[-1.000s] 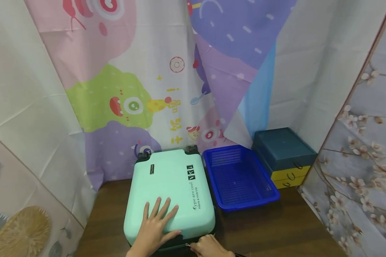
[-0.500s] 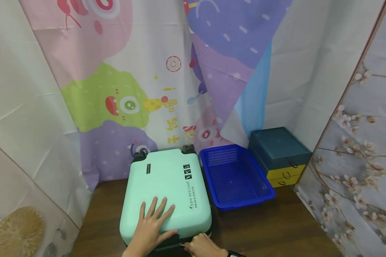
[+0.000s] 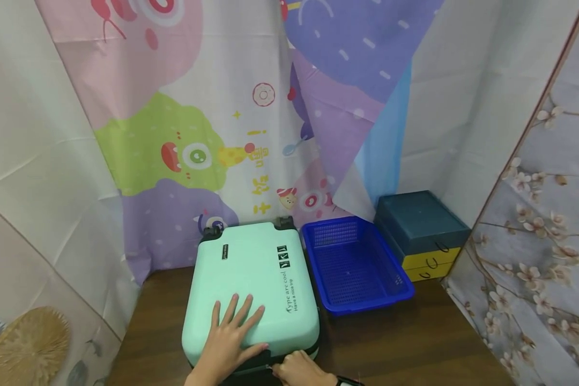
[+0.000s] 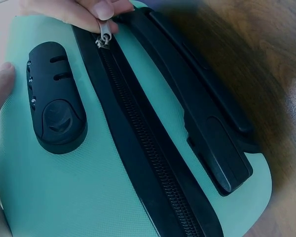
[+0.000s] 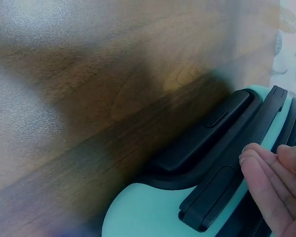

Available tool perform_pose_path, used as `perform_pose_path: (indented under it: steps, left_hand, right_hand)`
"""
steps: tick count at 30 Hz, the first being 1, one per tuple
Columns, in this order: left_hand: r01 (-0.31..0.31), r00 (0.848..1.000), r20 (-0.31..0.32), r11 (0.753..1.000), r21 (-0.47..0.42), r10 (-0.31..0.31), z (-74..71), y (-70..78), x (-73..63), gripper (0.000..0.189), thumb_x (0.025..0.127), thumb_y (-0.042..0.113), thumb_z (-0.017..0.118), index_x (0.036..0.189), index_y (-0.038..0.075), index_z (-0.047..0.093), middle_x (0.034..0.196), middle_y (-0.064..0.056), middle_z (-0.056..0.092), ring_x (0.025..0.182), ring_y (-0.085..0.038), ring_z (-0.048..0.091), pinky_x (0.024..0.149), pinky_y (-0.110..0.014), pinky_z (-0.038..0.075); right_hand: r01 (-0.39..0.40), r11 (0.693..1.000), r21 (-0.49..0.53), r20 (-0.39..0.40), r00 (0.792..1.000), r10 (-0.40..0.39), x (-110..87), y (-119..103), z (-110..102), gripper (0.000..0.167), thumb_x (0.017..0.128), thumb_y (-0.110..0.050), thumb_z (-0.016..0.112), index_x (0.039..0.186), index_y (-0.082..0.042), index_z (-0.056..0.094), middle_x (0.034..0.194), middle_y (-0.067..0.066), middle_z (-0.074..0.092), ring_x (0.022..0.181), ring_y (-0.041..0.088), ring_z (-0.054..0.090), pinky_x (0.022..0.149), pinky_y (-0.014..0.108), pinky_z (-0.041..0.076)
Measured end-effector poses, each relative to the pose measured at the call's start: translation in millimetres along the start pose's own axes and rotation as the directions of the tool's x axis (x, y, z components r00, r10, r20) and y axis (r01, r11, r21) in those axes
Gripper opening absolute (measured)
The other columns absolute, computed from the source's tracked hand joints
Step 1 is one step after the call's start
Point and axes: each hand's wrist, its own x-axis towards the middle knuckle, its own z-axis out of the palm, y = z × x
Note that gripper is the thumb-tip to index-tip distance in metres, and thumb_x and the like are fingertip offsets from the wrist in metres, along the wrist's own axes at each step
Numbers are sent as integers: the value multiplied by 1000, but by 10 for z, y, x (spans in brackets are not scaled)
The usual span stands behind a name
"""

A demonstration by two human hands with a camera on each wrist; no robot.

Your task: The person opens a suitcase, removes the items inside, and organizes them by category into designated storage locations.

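A mint-green suitcase (image 3: pixel 251 268) lies flat on the brown table, its lid upward. My left hand (image 3: pixel 229 338) rests on the lid near the front edge with fingers spread. At the front side, my right hand (image 3: pixel 301 369) pinches a metal zipper pull (image 4: pixel 105 30) between thumb and fingers. The left wrist view shows the zipper (image 4: pixel 143 133) running down its black tape, with the teeth visible. Beside it sit a black combination lock (image 4: pixel 56 98) and a black carry handle (image 4: pixel 187 94). My right fingers (image 5: pixel 261 182) are close beside the handle in the right wrist view.
A blue plastic basket (image 3: pixel 362 310) stands right of the suitcase. Behind it to the right is a dark green box with yellow drawers (image 3: pixel 422 225). A patterned curtain (image 3: pixel 251 107) hangs along the table's back edge. Bare wood table (image 3: pixel 405 343) shows at the front right.
My right hand has shifted slightly left along the suitcase's front edge with the zipper pull. My left hand stays on the lid. The head view has swayed a little.
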Motion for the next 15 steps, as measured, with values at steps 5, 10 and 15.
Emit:
perform_pose_path:
  steps: [5, 10, 15]
  left_hand:
    - [-2, 1000, -8, 1000, -2, 2, -5, 0, -3, 76, 76, 59, 75, 139, 18, 59, 144, -16, 50, 131, -48, 43, 96, -75, 24]
    - [-6, 1000, -7, 1000, 5, 6, -2, -5, -4, 76, 78, 61, 72, 139, 18, 59, 145, -17, 50, 132, -48, 42, 96, -75, 24]
    - [-4, 1000, -4, 1000, 8, 5, 13, -4, -3, 76, 79, 62, 70, 140, 18, 59, 145, -16, 50, 132, -48, 41, 97, -75, 24]
  right_hand:
    - [7, 999, -52, 10, 1000, -6, 25, -25, -1, 35, 90, -9, 64, 61, -17, 45, 55, -15, 20, 46, -5, 10, 40, 12, 15]
    - [6, 997, -73, 0, 1000, -6, 45, -34, 1, 36, 88, -8, 65, 59, -17, 45, 54, -15, 20, 46, -5, 11, 40, 12, 15]
    - [-4, 998, -64, 6, 1000, 4, 66, -46, 12, 34, 85, -7, 66, 59, -17, 47, 53, -15, 22, 45, -5, 12, 40, 12, 15]
